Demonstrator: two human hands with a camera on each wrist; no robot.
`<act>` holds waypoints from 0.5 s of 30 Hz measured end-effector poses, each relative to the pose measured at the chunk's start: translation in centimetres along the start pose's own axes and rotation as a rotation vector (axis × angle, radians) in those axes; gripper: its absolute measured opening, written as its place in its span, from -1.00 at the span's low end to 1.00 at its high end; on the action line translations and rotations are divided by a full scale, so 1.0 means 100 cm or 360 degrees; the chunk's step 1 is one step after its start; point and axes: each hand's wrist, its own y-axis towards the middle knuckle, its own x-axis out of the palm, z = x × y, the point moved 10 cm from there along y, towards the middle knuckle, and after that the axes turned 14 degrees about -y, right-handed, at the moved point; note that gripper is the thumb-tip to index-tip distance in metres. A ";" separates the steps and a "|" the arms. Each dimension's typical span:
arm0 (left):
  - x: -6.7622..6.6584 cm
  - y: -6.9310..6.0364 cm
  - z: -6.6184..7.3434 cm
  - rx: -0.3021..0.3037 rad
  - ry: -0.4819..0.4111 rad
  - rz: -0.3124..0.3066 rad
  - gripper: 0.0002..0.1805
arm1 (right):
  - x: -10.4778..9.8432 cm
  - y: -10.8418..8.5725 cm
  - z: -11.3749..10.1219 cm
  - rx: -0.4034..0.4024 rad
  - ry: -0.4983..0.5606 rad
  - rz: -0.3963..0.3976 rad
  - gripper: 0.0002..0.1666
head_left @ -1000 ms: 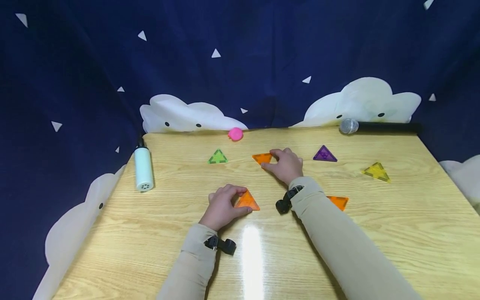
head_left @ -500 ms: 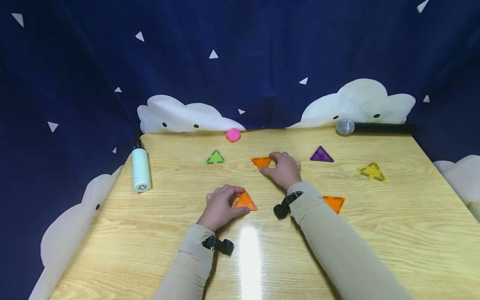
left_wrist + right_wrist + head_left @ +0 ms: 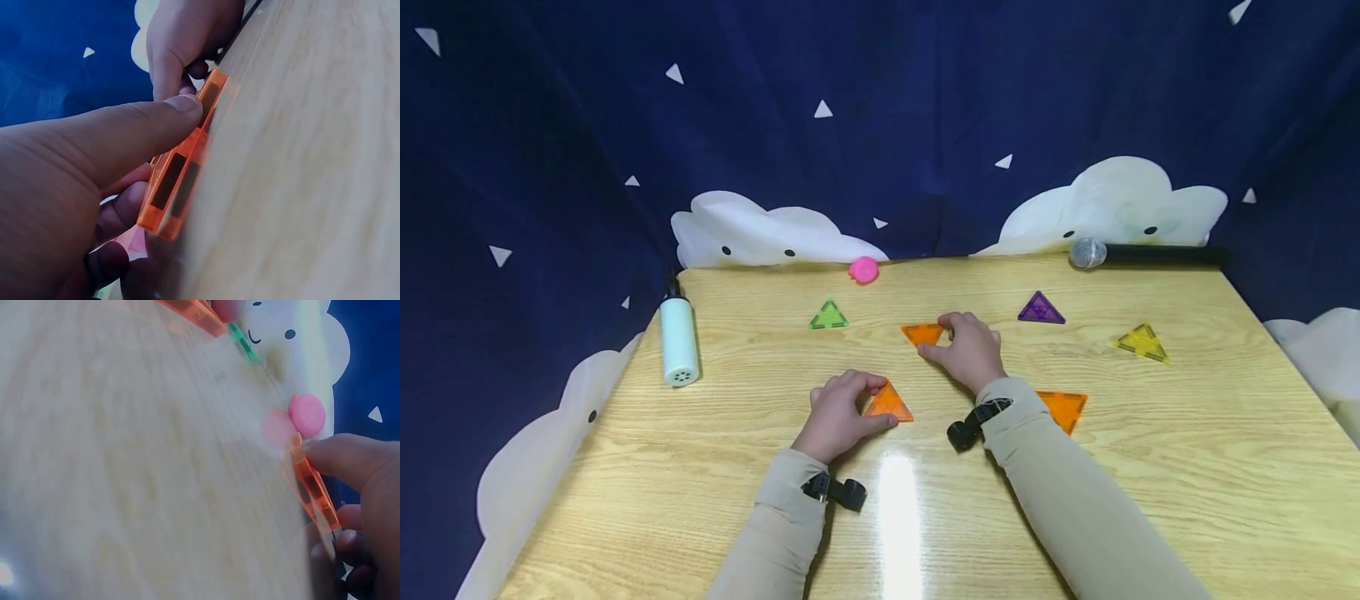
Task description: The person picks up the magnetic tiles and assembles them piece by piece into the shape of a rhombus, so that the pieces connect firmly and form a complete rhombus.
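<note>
Near the middle of the table, my left hand (image 3: 837,417) pinches an orange triangular magnetic tile (image 3: 889,403) between thumb and fingers; the left wrist view shows the thumb on the edge of this tile (image 3: 169,181). Farther back and to the right, my right hand (image 3: 968,348) pinches a second orange triangular tile (image 3: 922,333), whose point faces me. In the right wrist view, thumb and fingers hold this tile (image 3: 314,484) by its ends. The two tiles are apart. A third orange tile (image 3: 1066,408) lies partly hidden under my right forearm.
Green (image 3: 829,316), purple (image 3: 1041,308) and yellow triangular tiles (image 3: 1142,342) lie around on the wooden table (image 3: 625,500). A small pink object (image 3: 864,270) and a microphone (image 3: 1087,252) lie at the back edge. A pale blue cylinder (image 3: 678,342) is at the left edge.
My right hand has drawn its orange tile slightly towards me, closer to the left one. The left hand keeps its hold. The whole view has shifted slightly.
</note>
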 end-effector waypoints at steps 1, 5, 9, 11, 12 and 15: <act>0.000 0.000 -0.001 -0.0004 0.0005 -0.0002 -0.42 | 0.000 -0.001 0.000 0.0002 0.0003 -0.0001 -0.22; 0.000 0.000 -0.001 -0.0006 0.0013 -0.0002 -0.43 | 0.000 -0.004 -0.001 -0.0009 0.0004 -0.0001 -0.23; 0.000 0.000 0.000 -0.0001 -0.0008 -0.0003 -0.46 | 0.000 -0.009 -0.002 -0.0020 0.0020 -0.0018 -0.24; 0.000 0.000 0.000 0.0000 -0.0012 -0.0008 -0.47 | -0.001 -0.011 -0.002 -0.0022 0.0025 -0.0035 -0.24; 0.000 0.000 0.001 0.0007 -0.0012 -0.0009 -0.47 | -0.001 -0.012 -0.003 -0.0022 0.0028 -0.0043 -0.24; 0.000 0.000 0.002 0.0019 -0.0003 -0.0006 -0.47 | -0.001 -0.014 -0.003 -0.0025 0.0027 -0.0055 -0.24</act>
